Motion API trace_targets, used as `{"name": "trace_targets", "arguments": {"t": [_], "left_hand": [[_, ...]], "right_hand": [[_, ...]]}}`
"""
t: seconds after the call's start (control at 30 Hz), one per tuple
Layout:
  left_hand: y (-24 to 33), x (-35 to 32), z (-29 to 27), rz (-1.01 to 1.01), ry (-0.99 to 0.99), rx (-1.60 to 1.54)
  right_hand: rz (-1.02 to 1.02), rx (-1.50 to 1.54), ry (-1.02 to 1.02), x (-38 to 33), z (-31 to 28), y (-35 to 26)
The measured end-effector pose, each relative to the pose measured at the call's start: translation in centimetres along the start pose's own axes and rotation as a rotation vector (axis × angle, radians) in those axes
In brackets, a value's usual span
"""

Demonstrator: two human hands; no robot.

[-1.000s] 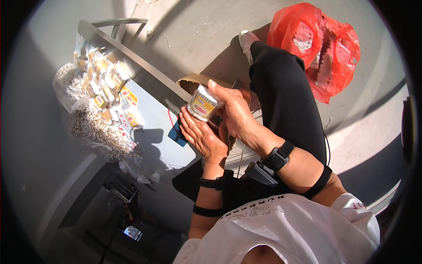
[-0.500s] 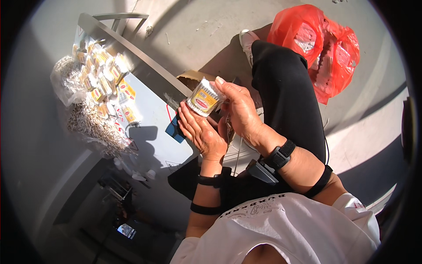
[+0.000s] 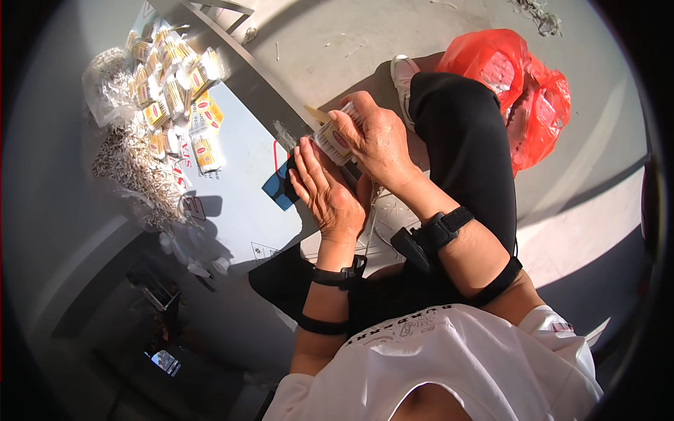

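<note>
A small clear pack of cotton swabs [image 3: 333,143] with a yellow label is in my right hand [image 3: 382,144], whose thumb and fingers are wrapped over its upper side. My left hand [image 3: 333,203] lies flat and open beneath it, fingers stretched out and the fingertips close to the pack's lower left end. Whether those fingertips touch the pack, I cannot tell. On the grey-white table to the left lies a heap of similar swab packs [image 3: 172,81], next to a large pile of loose cotton swabs [image 3: 130,165].
A clear plastic bag [image 3: 105,88] of loose swabs stands at the table's far left. A blue patch [image 3: 281,189] shows at the table edge by my left hand. Red plastic bags [image 3: 544,116] with filled contents rest on the floor beyond my leg. Scraps [image 3: 539,17] lie farther off.
My right hand has shifted from the pack's side edge to a grip over its top, and the pack has tilted. My left hand stays open below. The whole view has shifted slightly.
</note>
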State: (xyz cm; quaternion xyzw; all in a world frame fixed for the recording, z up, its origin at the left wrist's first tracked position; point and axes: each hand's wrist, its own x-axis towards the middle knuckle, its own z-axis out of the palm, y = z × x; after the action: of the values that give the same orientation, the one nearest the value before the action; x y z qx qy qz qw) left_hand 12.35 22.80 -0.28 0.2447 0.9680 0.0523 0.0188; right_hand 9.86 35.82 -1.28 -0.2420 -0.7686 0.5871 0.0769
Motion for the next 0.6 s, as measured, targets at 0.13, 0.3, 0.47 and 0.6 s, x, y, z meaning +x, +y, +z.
{"name": "trace_targets", "arguments": {"t": [0.13,0.3,0.47,0.6], "left_hand": [[0.2,0.0,-1.0,0.003,-0.078,0.074],[0.5,0.3,-1.5,0.048,-0.079,0.101],[-0.3,0.0,-0.9,0.035,0.004,0.000],[0.1,0.0,-0.7,-0.020,0.115,-0.104]], "right_hand": [[-0.018,-0.027,0.000,0.0,0.1,-0.4],[-0.031,0.058,0.058,0.4,0.5,0.6],[-0.044,0.079,0.031,0.4,0.4,0.3],[-0.040,0.093,0.065,0.2,0.5,0.1]]}}
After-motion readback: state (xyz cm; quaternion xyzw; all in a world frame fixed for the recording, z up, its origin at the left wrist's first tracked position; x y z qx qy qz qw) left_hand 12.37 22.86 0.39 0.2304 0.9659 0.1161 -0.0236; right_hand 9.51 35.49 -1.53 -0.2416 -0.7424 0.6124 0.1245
